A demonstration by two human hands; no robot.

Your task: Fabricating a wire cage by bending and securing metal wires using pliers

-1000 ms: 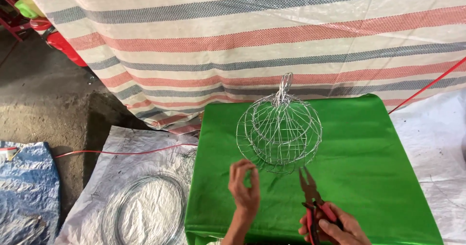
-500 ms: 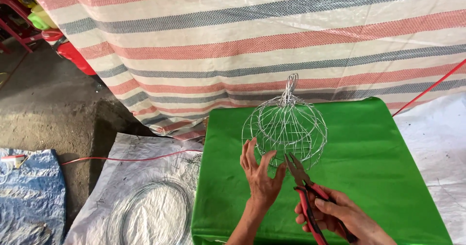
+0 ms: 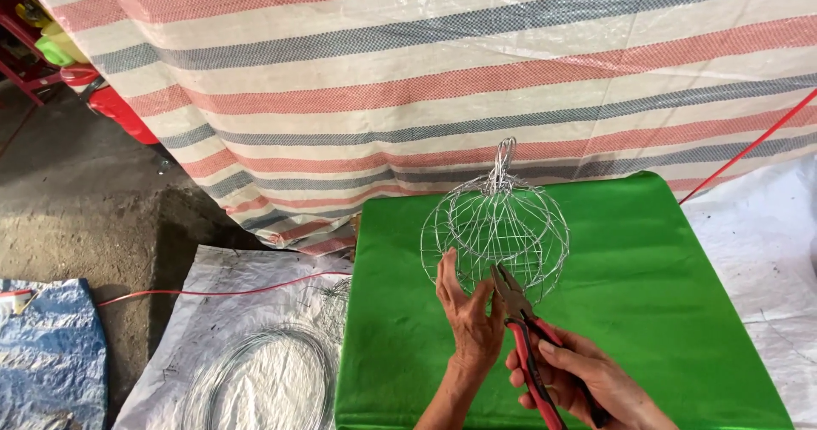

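A round wire cage (image 3: 498, 226) with a twisted loop on top stands on a green cloth (image 3: 647, 311). My left hand (image 3: 466, 315) rests against its lower near side, fingers spread on the wires. My right hand (image 3: 587, 383) grips red-handled pliers (image 3: 523, 332), whose jaws point up at the bottom of the cage, right beside my left thumb.
A striped red, grey and white tarp (image 3: 442, 81) hangs behind the green cloth. A coil of bare wire (image 3: 255, 383) lies on a white sheet at lower left. A red cord (image 3: 213, 292) runs over the ground. Blue sheeting (image 3: 47, 353) lies at far left.
Both hands have moved up to the cage. My left hand now touches its wires and the pliers' jaws have reached its lower edge.
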